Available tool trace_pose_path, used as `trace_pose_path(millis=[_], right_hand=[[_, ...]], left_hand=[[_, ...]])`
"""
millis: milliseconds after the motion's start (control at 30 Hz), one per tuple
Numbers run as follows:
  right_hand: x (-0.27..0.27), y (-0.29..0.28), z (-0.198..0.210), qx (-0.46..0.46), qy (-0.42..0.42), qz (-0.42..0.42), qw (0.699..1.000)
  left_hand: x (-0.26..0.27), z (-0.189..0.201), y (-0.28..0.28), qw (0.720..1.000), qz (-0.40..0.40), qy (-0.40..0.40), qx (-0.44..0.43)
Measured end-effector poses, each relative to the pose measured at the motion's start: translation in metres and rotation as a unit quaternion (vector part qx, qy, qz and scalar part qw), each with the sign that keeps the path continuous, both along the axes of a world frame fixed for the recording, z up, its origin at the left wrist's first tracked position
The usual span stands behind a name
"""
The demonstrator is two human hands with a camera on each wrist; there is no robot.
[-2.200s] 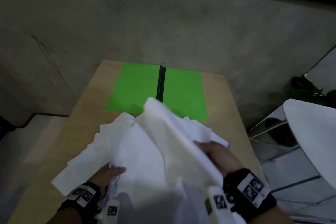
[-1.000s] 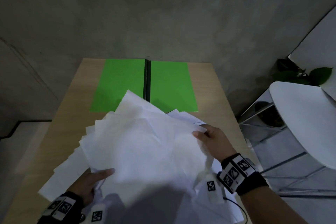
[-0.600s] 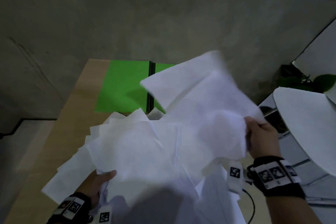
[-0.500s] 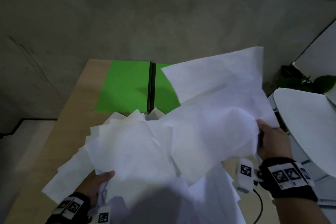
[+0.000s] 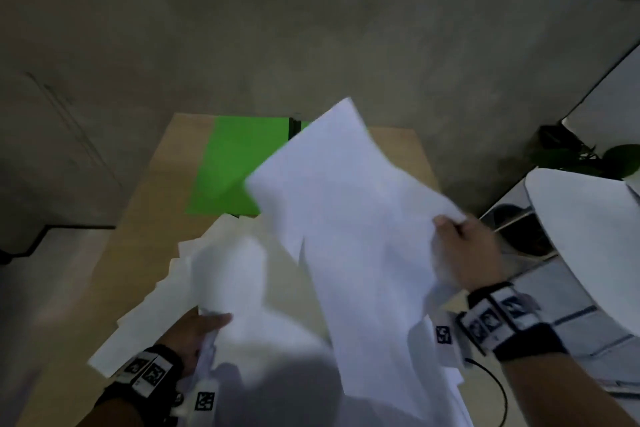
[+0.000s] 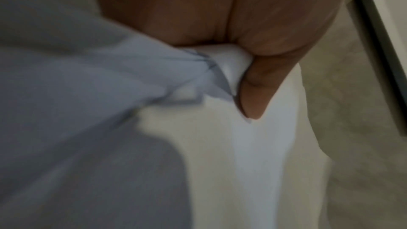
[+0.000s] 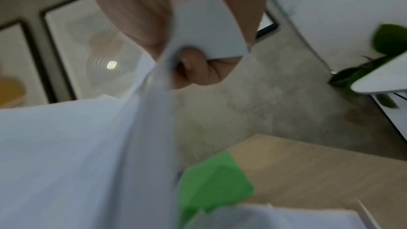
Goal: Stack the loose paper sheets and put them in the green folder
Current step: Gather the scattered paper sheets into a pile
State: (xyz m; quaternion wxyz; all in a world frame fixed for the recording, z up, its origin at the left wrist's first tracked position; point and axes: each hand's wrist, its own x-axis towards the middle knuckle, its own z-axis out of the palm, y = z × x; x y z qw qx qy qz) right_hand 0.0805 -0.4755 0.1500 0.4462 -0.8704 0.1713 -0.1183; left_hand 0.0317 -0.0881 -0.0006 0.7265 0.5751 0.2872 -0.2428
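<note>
Gathering the paper sheets point(image 5: 353, 236), you are pinching a lifted bunch in your right hand point(image 5: 465, 253) while your left hand point(image 5: 194, 333) is gripping the rest low over the surface point(image 5: 145, 225). Be bringing both bunches together and squaring their edges. The green folder point(image 5: 235, 166) is lying open beyond. Since half a second ago, the raised bunch is swinging back toward the middle.

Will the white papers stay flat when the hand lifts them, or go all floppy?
Probably floppy: the lifted paper sheets bend and droop from the right hand, which pinches only one edge. They look light, since one hand holds several. They may slide apart, as the sheets under the left hand are fanned out.
</note>
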Motion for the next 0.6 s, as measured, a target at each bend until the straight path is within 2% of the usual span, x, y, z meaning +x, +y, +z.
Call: trace_pose_path(millis=[100, 200, 267, 333, 400, 500, 567, 600], right_hand=[[0.014, 0.028, -0.031, -0.08, 0.035, 0.089, 0.992], [0.016, 0.067, -0.046, -0.115, 0.025, 0.153, 0.981], [0.013, 0.085, -0.052, -0.117, 0.056, 0.142, 0.981], [0.008, 0.096, -0.058, -0.115, 0.1, 0.091, 0.984], [-0.003, 0.106, -0.062, -0.069, 0.112, 0.071, 0.989], [-0.019, 0.116, -0.066, 0.099, 0.145, 0.133, 0.975], [-0.018, 0.103, -0.063, 0.171, 0.142, 0.124, 0.967], [-0.017, 0.091, -0.055, 0.196, 0.122, 0.106, 0.967]], left_hand=[[0.009, 0.007, -0.002, 1.0, -0.026, -0.012, -0.002], [0.01, 0.013, -0.008, 0.999, -0.022, -0.028, -0.016], [0.007, 0.009, -0.008, 0.998, -0.027, -0.038, -0.044], [0.001, 0.01, -0.006, 0.994, -0.073, -0.047, -0.069], [-0.002, 0.011, -0.007, 0.992, -0.101, -0.058, -0.042], [-0.003, -0.018, -0.005, 0.989, -0.09, -0.073, 0.091], [-0.003, -0.026, -0.005, 0.993, -0.064, -0.053, 0.085], [-0.006, -0.008, -0.01, 0.994, -0.062, -0.038, 0.075]])
